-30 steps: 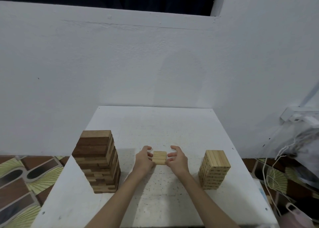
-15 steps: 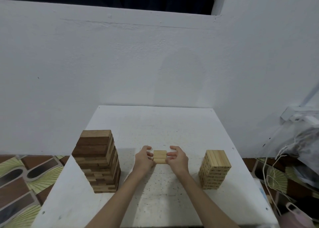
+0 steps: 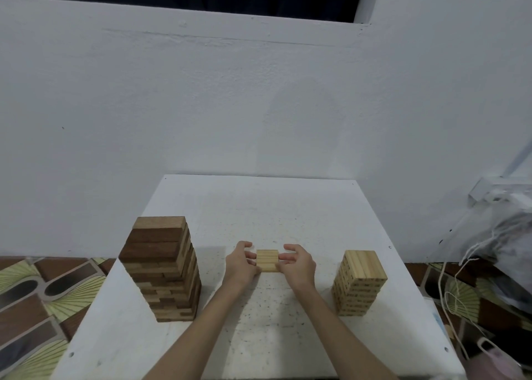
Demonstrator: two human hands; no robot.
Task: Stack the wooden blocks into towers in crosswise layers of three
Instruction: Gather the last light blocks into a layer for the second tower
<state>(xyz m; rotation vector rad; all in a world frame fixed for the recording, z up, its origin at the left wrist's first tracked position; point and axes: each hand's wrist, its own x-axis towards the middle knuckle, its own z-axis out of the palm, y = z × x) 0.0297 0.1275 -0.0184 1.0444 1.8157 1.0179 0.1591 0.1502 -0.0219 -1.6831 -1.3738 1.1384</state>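
Left hand (image 3: 240, 263) and right hand (image 3: 296, 263) clamp a small layer of three blocks (image 3: 267, 261) from either side on the table (image 3: 259, 207), likely squaring them between two towers.

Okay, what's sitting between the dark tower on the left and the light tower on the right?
In the head view: a low stack of light blocks, flanked by the left hand and right hand on the white table.
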